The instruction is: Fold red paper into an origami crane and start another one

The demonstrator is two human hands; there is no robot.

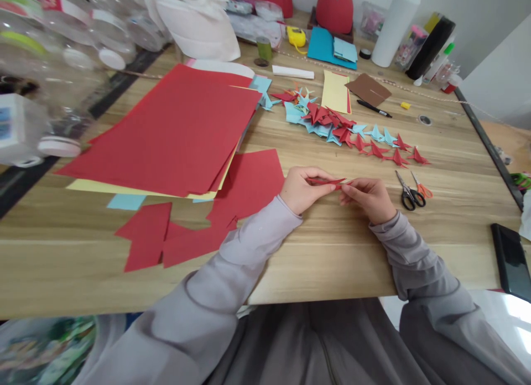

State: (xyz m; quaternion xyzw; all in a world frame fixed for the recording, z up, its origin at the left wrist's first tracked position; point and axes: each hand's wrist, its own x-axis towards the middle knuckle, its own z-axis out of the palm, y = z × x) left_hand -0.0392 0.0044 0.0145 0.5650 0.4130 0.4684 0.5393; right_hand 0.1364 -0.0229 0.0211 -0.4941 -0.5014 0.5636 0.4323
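Note:
Between my two hands is a small folded piece of red paper (332, 182), narrow and pointed, held just above the wooden table. My left hand (306, 187) pinches its left part, thumb in front and fingers behind. From the other side, my right hand (367, 197) grips the right end between thumb and fingertips, which partly hide it. Beyond the hands lies a cluster of folded paper cranes (327, 119), red and light blue, with a row of them trailing to the right. Black-handled scissors (410, 197) and small orange scissors (422, 187) rest right of my right hand.
Large red sheets (166, 130) are stacked at the left, with cut red pieces (145, 238) in front. Plastic bottles (66, 58) crowd the far left. A yellow tape measure (296, 37) and blue paper (327, 47) lie at the back. A phone (512, 260) sits at the right edge.

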